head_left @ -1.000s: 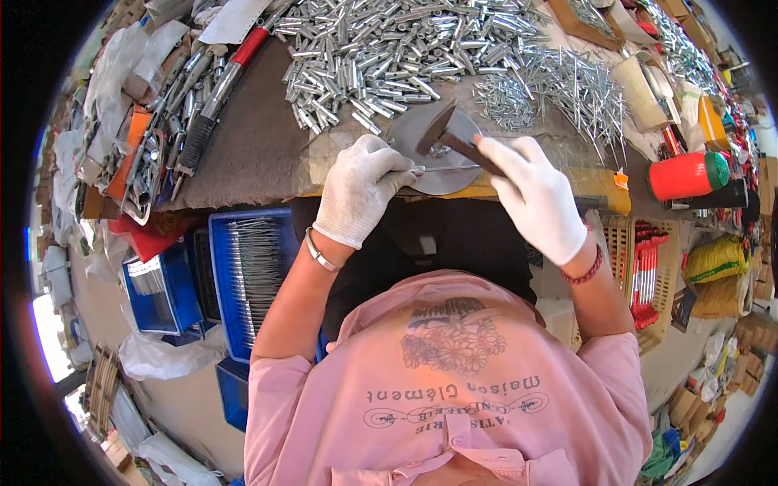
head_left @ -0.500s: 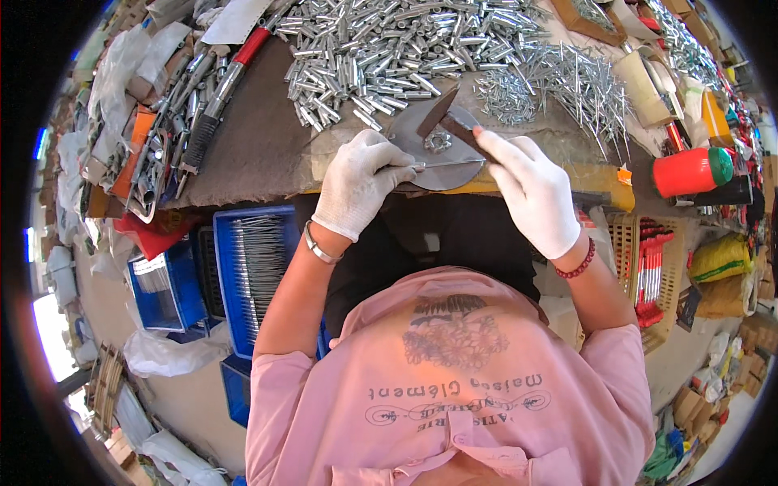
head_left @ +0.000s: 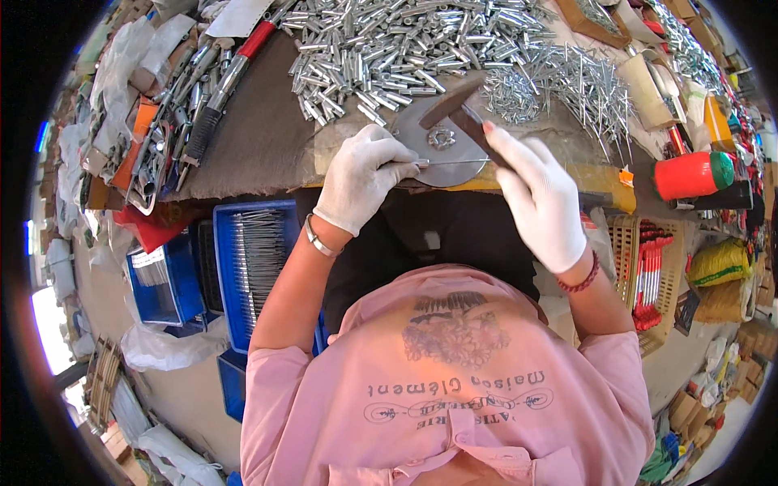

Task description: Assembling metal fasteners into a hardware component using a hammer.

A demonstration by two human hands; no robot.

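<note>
Two white-gloved hands work over a round grey plate point(head_left: 468, 149) at the upper centre of the frame. The left hand point(head_left: 365, 174) pinches the left end of a thin metal rod point(head_left: 455, 162) between thumb and fingers; the rod lies level across the plate's lower part, probably so that the plate backs it firmly. The right hand point(head_left: 541, 194) has its fingers closed around the handle of a hammer point(head_left: 446, 104), whose head hangs over the plate's upper edge, seemingly held clear of the rod. A cluster of small parts point(head_left: 441, 138) sits mid-plate, and heaps of sleeves point(head_left: 365, 69) and pins point(head_left: 585, 101) lie beyond, likely for easy reach. Compared with half a second ago, the hammer head has moved up and slightly right, showing more of the cluster; the left hand has barely shifted.
</note>
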